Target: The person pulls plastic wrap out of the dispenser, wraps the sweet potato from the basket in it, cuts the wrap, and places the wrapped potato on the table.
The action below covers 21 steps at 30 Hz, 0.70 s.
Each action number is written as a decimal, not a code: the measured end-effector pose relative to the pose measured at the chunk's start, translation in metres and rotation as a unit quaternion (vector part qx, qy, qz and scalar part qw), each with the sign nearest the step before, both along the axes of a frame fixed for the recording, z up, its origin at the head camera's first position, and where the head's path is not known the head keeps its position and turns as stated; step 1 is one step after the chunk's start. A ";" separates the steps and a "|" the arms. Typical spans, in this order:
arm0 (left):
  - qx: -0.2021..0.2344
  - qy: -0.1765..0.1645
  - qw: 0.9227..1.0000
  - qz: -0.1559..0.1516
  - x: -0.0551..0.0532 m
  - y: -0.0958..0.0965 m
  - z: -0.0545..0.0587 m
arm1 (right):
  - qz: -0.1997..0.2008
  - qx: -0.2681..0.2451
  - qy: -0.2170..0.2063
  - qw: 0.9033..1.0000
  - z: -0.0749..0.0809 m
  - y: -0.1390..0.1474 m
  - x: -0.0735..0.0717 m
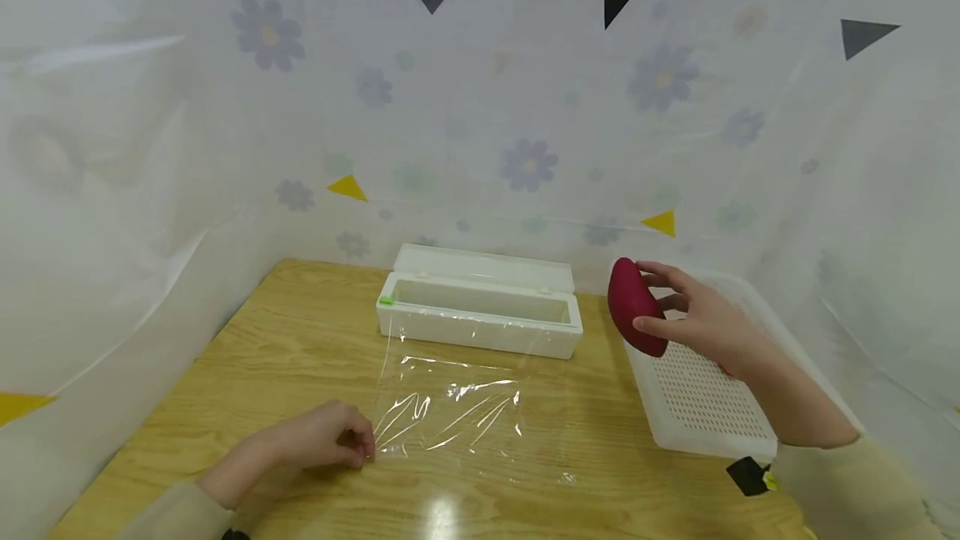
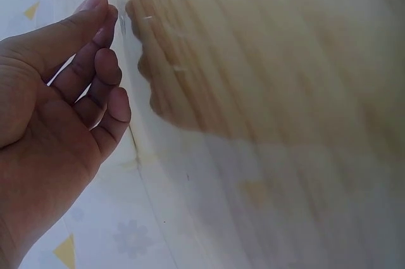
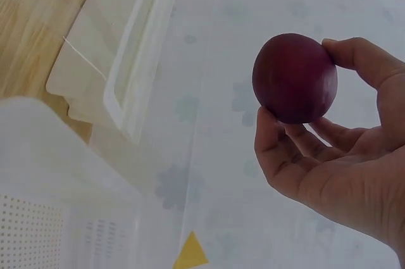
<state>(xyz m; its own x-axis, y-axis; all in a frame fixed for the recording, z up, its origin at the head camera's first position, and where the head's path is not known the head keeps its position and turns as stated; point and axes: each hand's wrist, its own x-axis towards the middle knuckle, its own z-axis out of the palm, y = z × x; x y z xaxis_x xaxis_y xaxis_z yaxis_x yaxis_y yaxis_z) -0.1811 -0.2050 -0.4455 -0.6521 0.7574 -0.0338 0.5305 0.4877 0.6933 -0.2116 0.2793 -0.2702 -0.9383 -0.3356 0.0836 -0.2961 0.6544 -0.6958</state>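
A sheet of clear plastic wrap stretches from a white wrap dispenser toward the near side of the wooden table. My left hand is at the film's near left corner; in the left wrist view, thumb and forefinger pinch its edge. My right hand grips a smooth dark red, fruit-like object, long and curved in the head view. It hangs above the left rim of a white perforated basket. Seen end-on in the right wrist view, the dark red object looks round, held between thumb and fingertips.
The dispenser's lid stands raised at the back, and a green piece sits at its left end. Something small and red shows in the basket, mostly behind the right forearm. Flower-patterned sheeting encloses the wooden table.
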 end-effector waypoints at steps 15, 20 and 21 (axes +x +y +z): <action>-0.002 0.003 1.000 0.001 0.000 -0.001 -0.002 | 0.067 -0.031 0.002 0.997 -0.015 -0.050 -0.006; -0.003 -0.001 1.000 -0.001 -0.001 -0.001 -0.002 | 0.091 -0.054 -0.036 0.994 -0.025 -0.067 -0.008; -0.002 -0.002 1.000 0.000 -0.001 -0.001 -0.002 | 0.095 -0.057 -0.042 0.993 -0.028 -0.070 -0.008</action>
